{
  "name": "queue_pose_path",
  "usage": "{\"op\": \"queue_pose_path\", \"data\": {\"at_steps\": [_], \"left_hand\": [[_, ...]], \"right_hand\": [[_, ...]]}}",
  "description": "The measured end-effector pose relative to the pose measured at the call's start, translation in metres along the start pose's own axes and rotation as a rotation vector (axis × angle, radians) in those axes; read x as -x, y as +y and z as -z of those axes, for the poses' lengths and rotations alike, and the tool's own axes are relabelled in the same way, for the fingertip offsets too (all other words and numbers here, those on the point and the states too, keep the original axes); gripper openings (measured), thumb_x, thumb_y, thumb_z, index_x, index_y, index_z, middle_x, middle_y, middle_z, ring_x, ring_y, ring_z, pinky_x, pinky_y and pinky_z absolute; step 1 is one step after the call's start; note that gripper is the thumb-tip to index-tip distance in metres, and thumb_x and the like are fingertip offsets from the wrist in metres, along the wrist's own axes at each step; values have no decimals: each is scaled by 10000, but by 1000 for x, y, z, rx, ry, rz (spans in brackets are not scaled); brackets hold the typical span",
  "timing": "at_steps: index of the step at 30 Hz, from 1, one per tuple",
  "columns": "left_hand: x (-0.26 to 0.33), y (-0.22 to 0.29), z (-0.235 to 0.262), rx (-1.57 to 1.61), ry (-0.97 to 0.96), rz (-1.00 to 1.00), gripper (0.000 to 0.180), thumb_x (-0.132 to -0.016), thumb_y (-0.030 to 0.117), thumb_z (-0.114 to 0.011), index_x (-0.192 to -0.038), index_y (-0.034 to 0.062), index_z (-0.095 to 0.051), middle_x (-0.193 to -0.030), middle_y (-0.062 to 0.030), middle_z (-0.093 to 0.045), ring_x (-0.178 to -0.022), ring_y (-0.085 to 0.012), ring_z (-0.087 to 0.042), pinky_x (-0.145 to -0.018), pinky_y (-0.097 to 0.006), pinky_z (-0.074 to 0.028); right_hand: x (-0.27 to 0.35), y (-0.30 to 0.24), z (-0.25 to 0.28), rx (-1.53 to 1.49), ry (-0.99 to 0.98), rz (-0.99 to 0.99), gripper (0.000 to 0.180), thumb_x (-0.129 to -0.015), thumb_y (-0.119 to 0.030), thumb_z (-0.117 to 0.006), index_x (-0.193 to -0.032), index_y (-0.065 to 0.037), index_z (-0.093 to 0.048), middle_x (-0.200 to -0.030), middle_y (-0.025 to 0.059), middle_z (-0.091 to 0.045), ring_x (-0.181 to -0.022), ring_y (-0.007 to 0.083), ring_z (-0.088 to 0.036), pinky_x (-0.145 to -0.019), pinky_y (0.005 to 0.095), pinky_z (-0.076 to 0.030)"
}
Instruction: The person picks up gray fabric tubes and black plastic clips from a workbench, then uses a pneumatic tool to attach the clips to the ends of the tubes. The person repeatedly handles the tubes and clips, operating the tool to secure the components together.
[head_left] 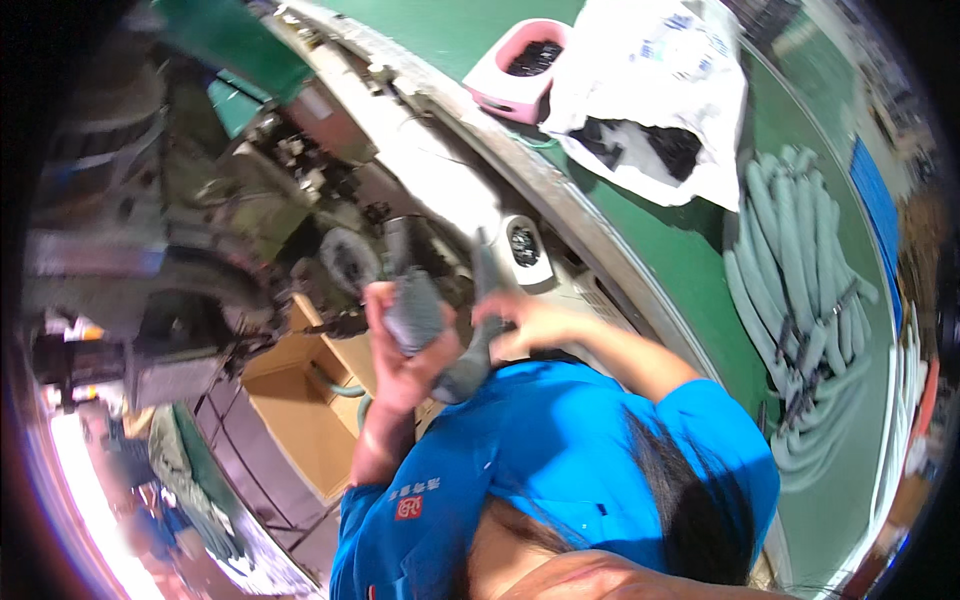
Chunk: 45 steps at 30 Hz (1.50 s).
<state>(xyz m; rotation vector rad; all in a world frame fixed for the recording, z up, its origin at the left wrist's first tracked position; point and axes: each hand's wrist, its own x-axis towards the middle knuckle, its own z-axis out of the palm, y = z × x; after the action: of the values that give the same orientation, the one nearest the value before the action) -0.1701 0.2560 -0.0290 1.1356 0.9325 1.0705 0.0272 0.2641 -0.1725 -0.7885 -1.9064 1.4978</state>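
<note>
A grey ribbed hose (pixel 462 372) bends in a U shape in front of my blue shirt. My left hand (pixel 398 362) is closed around one thick ribbed end of it (pixel 413 312). My right hand (pixel 522 322) grips the other, thinner arm of the hose, which points up toward the workbench edge. Both hands are close together, just above an open cardboard box (pixel 300 415).
A grey-green machine (pixel 190 250) fills the left side. A small white tray of black parts (pixel 543 268) sits at the bench edge. On the green table (pixel 690 250) lie a pile of grey hoses (pixel 800 270), a white plastic bag (pixel 650 70) with black parts and a pink tray (pixel 490 80).
</note>
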Motion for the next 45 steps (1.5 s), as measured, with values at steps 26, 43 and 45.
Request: {"op": "queue_pose_path", "data": {"at_steps": [26, 43, 45], "left_hand": [[40, 17, 29, -524, -419, -5, 451, -664, 19, -680, -989, 68, -372, -941, -65, -385, -882, -146, -401, -796, -247, -350], [72, -2, 40, -371, -507, 58, 484, -666, 31, -732, -967, 99, -359, -907, -36, -434, -811, -133, -434, -714, -270, -376], [82, -6, 46, -347, -501, 84, 489, -662, 27, -733, -969, 98, -359, -900, -33, -442, -807, -132, -446, -708, -267, -382]], "right_hand": [[-11, -128, 108, -361, 19, -246, 375, -952, -359, -514, -1095, -42, -655, -689, -29, -564, -523, 26, -425, -469, 179, -322], [-71, -135, 69, -254, -396, -104, 329, -968, -273, -492, -880, -5, -660, -611, 3, -547, -477, 71, -431, -446, 231, -323], [-78, -133, 59, -151, -454, 7, 310, -965, -253, -494, -886, -3, -658, -649, 44, -583, -522, 103, -489, -485, 242, -366]]}}
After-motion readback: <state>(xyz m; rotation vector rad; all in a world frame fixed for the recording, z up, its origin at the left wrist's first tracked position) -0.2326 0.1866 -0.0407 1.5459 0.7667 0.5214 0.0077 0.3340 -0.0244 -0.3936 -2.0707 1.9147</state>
